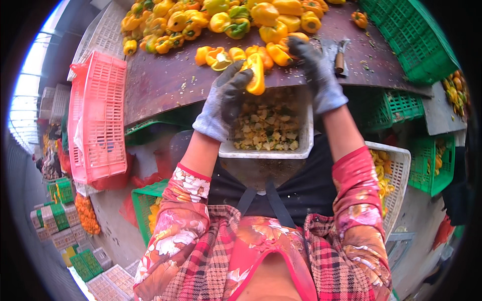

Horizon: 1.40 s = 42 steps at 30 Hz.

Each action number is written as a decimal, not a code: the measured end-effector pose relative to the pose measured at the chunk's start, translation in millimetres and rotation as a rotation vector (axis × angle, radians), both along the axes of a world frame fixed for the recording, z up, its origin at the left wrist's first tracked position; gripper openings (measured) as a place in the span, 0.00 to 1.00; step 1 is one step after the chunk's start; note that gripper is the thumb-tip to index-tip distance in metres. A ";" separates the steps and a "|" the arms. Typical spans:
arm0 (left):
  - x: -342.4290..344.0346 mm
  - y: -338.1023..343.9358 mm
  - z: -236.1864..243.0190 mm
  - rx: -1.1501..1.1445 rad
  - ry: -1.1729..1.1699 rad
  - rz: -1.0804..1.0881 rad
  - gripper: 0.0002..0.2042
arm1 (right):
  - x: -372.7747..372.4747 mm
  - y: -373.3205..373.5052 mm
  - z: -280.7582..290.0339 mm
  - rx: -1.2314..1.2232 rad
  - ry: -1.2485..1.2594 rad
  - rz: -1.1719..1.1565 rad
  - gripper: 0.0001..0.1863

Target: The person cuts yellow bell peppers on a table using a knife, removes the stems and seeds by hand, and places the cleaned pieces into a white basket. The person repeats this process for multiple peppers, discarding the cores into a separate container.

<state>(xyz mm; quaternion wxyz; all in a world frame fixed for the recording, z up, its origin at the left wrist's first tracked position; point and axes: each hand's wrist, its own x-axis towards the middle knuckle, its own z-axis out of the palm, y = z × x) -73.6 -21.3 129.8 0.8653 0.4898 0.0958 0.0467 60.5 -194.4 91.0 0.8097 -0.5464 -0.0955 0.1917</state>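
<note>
My left hand (228, 95), in a dark-coated grey glove, is closed on a cut yellow bell pepper half (256, 75), held over the table's near edge. My right hand (310, 60), gloved alike, is over the table beside several yellow bell peppers (277, 54); its fingers are blurred, so whether they grip one is unclear. Just right of it lie a wide metal blade (329, 51) and a tool with a wooden handle (340, 63). Below both hands, a white tub (271, 153) holds pale and greenish pepper cores and scraps.
A heap of yellow and green bell peppers (201, 20) covers the far part of the dark red table (160, 90). A pink crate (98, 120) stands at left, a green crate (411, 40) at far right. A white crate (399, 175) with yellow pieces sits by my right leg.
</note>
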 end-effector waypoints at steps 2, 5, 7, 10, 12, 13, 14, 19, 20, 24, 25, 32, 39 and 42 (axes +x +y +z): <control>6.6 -23.6 6.8 0.145 0.101 -0.043 0.19 | -34.9 15.6 -13.3 0.126 -0.296 0.039 0.26; -0.3 -44.2 8.7 0.802 -0.046 0.059 0.19 | -37.2 14.6 -58.7 -0.158 -0.895 -0.001 0.30; -10.9 -45.5 5.8 1.299 -0.232 0.185 0.19 | -35.7 10.5 -68.5 0.049 -0.691 0.074 0.30; -17.4 -48.6 17.5 1.336 -0.397 0.083 0.21 | -41.5 7.2 -69.4 0.332 -0.381 0.147 0.28; -20.0 -47.1 25.7 1.526 -0.493 -0.086 0.23 | -56.5 4.1 -48.4 0.011 -0.738 0.066 0.24; -21.0 -47.4 20.7 1.527 -0.423 -0.213 0.26 | -62.0 2.9 -28.8 0.228 -0.206 0.286 0.22; -21.9 -47.2 12.3 1.590 -0.429 -0.193 0.26 | -67.8 1.3 -9.8 0.451 0.397 0.306 0.20; -20.3 -44.7 0.6 1.595 -0.255 -0.321 0.27 | -73.3 -2.9 -25.1 0.012 -0.060 0.322 0.17; -19.9 -42.2 -3.0 1.554 -0.240 -0.329 0.27 | -75.4 -4.0 -29.6 -0.108 -0.413 0.254 0.16; -15.3 -40.5 -17.8 1.258 -0.210 -0.253 0.23 | -72.6 4.8 -62.2 0.190 -0.436 0.316 0.23; -12.8 -39.9 -17.3 1.093 -0.187 -0.235 0.23 | -73.0 5.0 -65.6 0.077 -0.576 0.260 0.26; -23.4 -32.1 3.2 0.784 0.060 -0.416 0.21 | -67.3 3.0 -64.2 -0.057 -0.532 0.346 0.32; -33.0 -46.6 -16.4 1.017 -0.016 -0.190 0.21 | -88.7 3.9 -45.7 -0.147 -0.627 0.244 0.19; -36.1 -58.9 -30.9 1.181 -0.072 -0.027 0.21 | -68.9 11.2 -74.2 0.151 0.245 0.353 0.15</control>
